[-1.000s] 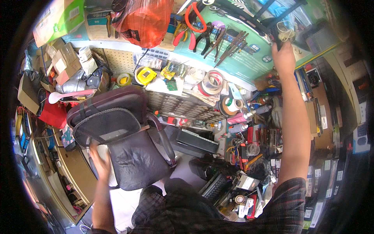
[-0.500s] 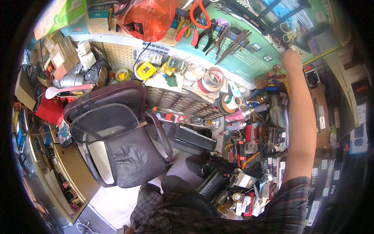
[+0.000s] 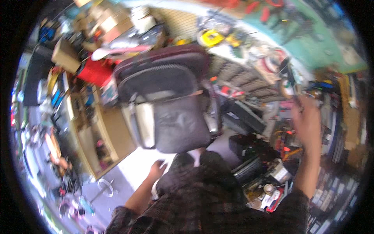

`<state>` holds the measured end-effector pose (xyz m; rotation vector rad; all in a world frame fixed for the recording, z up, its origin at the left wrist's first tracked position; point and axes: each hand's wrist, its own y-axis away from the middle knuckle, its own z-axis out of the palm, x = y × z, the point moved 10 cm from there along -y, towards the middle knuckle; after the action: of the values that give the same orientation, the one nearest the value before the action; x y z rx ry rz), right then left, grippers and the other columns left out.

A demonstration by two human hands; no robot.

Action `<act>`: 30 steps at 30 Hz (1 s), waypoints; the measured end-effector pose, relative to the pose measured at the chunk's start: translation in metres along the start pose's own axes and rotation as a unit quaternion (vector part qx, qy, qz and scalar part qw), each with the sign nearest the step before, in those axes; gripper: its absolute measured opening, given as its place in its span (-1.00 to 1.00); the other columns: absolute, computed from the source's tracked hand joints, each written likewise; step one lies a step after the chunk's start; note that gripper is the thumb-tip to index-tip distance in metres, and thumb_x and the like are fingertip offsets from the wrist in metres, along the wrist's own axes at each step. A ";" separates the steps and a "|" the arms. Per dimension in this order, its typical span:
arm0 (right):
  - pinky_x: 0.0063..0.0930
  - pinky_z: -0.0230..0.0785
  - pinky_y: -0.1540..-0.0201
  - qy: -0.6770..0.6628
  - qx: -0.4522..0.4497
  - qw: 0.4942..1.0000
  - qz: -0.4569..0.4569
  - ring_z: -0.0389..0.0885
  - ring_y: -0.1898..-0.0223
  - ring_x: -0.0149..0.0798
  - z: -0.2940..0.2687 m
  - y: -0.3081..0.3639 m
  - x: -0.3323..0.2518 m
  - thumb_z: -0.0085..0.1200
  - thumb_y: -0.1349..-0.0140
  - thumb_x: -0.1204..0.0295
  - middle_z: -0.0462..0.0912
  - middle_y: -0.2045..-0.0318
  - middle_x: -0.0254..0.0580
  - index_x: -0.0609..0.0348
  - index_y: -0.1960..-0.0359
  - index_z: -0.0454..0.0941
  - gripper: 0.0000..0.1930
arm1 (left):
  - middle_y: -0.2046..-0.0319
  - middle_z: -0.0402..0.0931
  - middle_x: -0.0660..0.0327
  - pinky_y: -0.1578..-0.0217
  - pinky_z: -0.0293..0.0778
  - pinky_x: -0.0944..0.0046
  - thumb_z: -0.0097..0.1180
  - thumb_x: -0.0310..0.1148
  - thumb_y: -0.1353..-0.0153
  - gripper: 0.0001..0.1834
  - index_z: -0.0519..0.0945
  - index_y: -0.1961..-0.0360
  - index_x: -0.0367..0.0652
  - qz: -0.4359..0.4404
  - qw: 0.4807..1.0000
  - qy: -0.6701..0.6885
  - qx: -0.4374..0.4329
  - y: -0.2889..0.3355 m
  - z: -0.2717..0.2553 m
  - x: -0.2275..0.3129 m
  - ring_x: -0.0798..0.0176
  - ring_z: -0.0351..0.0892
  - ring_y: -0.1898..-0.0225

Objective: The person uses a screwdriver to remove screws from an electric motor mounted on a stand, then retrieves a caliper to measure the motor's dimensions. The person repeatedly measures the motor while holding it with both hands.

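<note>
1. A black chair (image 3: pixel 181 126) stands on pale floor (image 3: pixel 132 165) in a cluttered room, below a green-topped desk (image 3: pixel 329 52).
2. Right hand (image 3: pixel 306 119): fingers closed on a dark tool (image 3: pixel 289 72), blurred, at its tips.
3. Left hand (image 3: pixel 157 169): fingers loosely open beside the dark trousers (image 3: pixel 175 177).

**Bright flr (image 3: pixel 134 165), clutter all round**

Dk padded chair (image 3: pixel 181 126) w/ maroon-edged back stands approx. ctr. Flr white nr chair, grayish-lilac lower L. Open wooden cabinet (image 3: pixel 117 128) just L of chair. Tan perforated panel (image 3: pixel 179 23) up top, beyond chair back. Counter (image 3: pixel 329 48) w/ green top & pale edge runs upper R, blurred. Light strongest on flr just below chair; outer rim dk.
</note>
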<state>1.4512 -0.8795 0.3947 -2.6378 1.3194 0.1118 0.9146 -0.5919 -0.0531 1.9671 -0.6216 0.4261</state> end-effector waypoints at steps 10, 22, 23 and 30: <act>0.11 0.46 0.09 -0.493 -0.401 0.772 -0.006 0.60 0.12 0.45 0.244 0.169 -0.296 -0.03 -0.58 0.28 0.63 0.24 0.37 0.31 0.03 0.40 -0.72 | 0.09 0.72 0.05 0.01 0.66 0.17 0.08 -0.30 -0.57 -0.66 0.54 -0.18 -0.35 0.170 0.784 0.596 0.029 0.048 -0.095 0.198 0.15 0.76 0.09; -0.52 0.53 0.38 -0.540 -0.575 0.614 -0.036 0.62 0.46 -0.47 0.265 0.218 -0.423 -0.04 -0.63 0.24 0.57 0.41 -0.37 0.23 0.00 0.45 -0.73 | 0.26 0.73 0.26 0.19 0.49 0.35 0.32 -0.36 -0.40 -0.83 0.72 0.09 -0.21 0.083 0.711 0.630 0.300 0.151 -0.126 0.087 0.41 0.63 0.22; -0.56 0.46 0.43 -0.523 -0.584 0.621 -0.021 0.57 0.51 -0.50 0.274 0.225 -0.429 -0.04 -0.63 0.23 0.56 0.43 -0.37 0.21 0.02 0.48 -0.74 | 0.21 0.73 0.30 0.10 0.53 0.32 0.33 -0.32 -0.40 -0.81 0.74 0.07 -0.19 0.057 0.727 0.616 0.298 0.151 -0.114 0.067 0.42 0.63 0.20; -0.54 0.36 0.49 -0.411 -0.636 0.646 -0.101 0.48 0.58 -0.53 0.294 0.273 -0.533 -0.01 -0.62 0.13 0.50 0.60 -0.43 0.20 0.31 0.55 -0.60 | 0.02 0.65 0.18 -0.06 0.51 0.26 0.14 -0.16 -0.54 -0.44 0.45 -0.37 -0.34 0.114 0.727 0.639 0.222 0.177 -0.079 -0.075 0.32 0.61 0.01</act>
<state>0.9177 -0.5614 0.1512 -2.6524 0.5381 2.6502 0.7474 -0.5706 0.0682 1.4652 0.1998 1.9943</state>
